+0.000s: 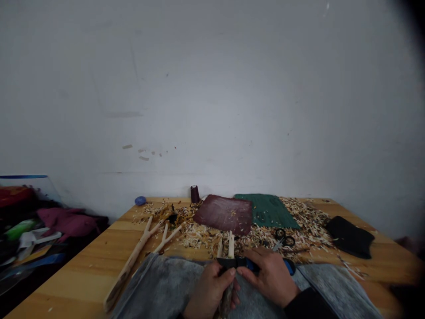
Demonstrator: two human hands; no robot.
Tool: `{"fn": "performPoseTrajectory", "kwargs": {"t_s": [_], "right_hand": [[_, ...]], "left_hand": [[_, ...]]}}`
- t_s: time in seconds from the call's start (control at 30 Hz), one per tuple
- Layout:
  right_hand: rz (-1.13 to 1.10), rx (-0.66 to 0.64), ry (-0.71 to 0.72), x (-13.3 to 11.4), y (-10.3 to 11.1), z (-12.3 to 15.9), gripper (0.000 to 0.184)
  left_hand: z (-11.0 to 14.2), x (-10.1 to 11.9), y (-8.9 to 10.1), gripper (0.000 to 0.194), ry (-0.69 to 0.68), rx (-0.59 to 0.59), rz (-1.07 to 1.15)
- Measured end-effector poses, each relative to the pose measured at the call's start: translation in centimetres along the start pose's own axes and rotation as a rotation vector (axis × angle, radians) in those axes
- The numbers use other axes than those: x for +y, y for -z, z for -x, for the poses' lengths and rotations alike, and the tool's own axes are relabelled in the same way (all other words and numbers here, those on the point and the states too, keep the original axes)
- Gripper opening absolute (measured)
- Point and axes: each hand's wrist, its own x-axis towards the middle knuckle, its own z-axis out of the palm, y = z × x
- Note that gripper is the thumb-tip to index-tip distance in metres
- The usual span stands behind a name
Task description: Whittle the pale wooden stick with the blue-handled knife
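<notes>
Carving knife [251, 264] blade hidden, stick [230, 245] end cut off

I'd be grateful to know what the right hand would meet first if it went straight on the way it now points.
Probably the pale peeled wooden fork held in the left hand, just beyond the black-and-blue knife in the right hand, though depth is hard to judge from this view.

At twelve o'clock, a maroon leather sheet [224, 215] lies beside a dark green cloth [267, 211]. At six o'clock, a black-and-blue knife handle [245, 264] crosses mottled grey felt [159, 288]; pale wood shavings [299, 221] speckle the honey-toned table [66, 283].
</notes>
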Motion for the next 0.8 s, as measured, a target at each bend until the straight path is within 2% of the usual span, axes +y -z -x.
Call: {"fn": "performPoseTrajectory", "kwargs": {"t_s": [0.23, 0.43, 0.67, 0.73, 0.8], "right_hand": [[0.007, 0.002, -0.004, 0.4, -0.4, -0.1, 0.05], [0.105, 0.077, -0.009, 1.1, -1.2, 0.0, 0.05], [0.237, 0.212, -0.271, 5.1, -0.4, 0.1, 0.053], [0.205, 0.198, -0.252, 4.9, -0.3, 0.1, 0.049], [0.155, 0.162, -0.18, 3.7, -0.4, 0.1, 0.045]], "left_hand": [[-0.2, -0.2, 0.1, 0.046, 0.009, 0.023, 0.022], [-0.2, 0.1, 0.0, 0.047, -0.029, -0.044, 0.038], [-0.1, -0.1, 0.3, 0.046, -0.017, -0.078, 0.131], [-0.2, -0.2, 0.3, 0.047, 0.004, -0.087, 0.157], [-0.2, -0.2, 0.2, 0.047, 0.005, -0.081, 0.162]]}}
